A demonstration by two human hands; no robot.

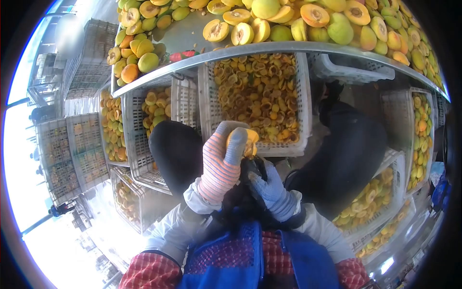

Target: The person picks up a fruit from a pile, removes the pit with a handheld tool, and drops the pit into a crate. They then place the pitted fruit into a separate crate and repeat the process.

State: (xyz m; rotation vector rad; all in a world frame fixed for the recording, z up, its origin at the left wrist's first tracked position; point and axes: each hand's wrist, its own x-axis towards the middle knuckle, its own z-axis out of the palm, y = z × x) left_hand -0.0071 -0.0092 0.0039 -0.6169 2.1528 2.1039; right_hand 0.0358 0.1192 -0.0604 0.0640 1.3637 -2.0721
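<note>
L glove [219,168] pink/grey striped, R glove [273,191] blue-grey, fruit [251,140] yel-org, vest [308,262] blue, shirt [151,272] red/wht check

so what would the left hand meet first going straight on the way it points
Beyond the fruit piece the left hand holds, probably the crate of cut fruit ahead, though depth is unclear.

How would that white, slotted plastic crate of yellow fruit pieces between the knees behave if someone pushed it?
The white, slotted plastic crate would probably feel heavy, since yellow fruit pieces spread across its inside. Its broad rectangular shape suggests it would slide rather than tip. Those pieces lie loose, so the top ones might shift.
</note>
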